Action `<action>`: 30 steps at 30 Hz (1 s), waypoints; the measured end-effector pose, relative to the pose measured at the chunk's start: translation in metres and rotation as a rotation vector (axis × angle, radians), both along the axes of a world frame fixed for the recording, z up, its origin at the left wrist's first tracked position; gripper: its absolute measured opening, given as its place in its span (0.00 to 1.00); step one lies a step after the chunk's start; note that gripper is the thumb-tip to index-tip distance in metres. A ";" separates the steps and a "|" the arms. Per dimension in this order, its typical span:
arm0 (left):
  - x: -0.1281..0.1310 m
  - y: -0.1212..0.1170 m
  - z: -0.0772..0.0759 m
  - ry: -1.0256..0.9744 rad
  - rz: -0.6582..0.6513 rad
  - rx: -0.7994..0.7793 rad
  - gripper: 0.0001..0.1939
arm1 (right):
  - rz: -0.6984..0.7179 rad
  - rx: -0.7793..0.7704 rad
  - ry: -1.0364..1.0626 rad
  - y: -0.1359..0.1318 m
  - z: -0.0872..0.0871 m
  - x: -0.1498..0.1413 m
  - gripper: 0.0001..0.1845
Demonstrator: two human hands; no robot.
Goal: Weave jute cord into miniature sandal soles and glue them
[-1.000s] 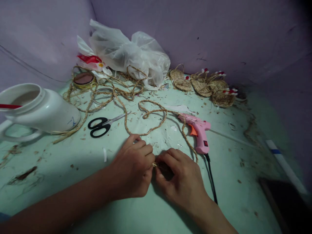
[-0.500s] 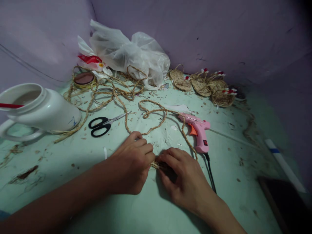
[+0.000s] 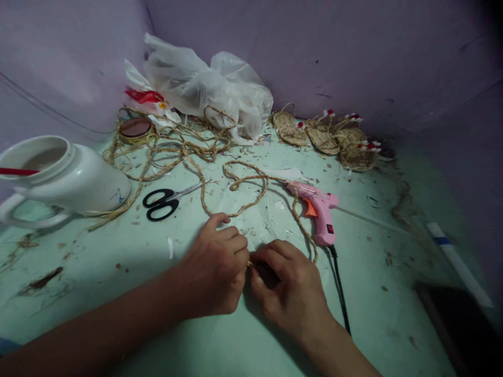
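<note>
Fibre piece (image 3: pixel 249 263), mostly hidden; lies in narrow gap between your left hand (image 3: pixel 219 268) and right hand (image 3: pixel 294 283), neither nearer; your grip: both hands pinching piece from opposite sides; long axis: unreadable behind fingers; braided cord (image 3: pixel 202 195): just beyond left hand.

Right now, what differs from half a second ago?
The right hand has shifted slightly left, toward the left hand, so less of the straw piece shows between them. Nothing was visibly grabbed or released. Scissors, glue gun and mug stayed put.
</note>
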State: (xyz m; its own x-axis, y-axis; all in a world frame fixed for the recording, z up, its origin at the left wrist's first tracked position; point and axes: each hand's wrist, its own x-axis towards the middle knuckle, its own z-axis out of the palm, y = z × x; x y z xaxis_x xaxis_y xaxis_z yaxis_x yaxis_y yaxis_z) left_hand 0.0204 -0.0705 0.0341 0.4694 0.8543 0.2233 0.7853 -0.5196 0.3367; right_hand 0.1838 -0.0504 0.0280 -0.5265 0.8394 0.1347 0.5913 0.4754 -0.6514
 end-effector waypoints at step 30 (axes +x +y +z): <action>-0.019 0.007 0.006 -0.038 0.102 -0.248 0.01 | -0.056 -0.142 -0.085 0.004 0.004 -0.004 0.06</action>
State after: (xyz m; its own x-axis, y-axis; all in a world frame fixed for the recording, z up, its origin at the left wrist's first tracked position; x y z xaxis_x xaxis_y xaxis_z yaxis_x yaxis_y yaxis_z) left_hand 0.0017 -0.0637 0.0398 0.3737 0.9274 0.0173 0.8134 -0.3366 0.4744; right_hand 0.1800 -0.0460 0.0325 -0.4829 0.8751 -0.0307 0.6702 0.3468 -0.6562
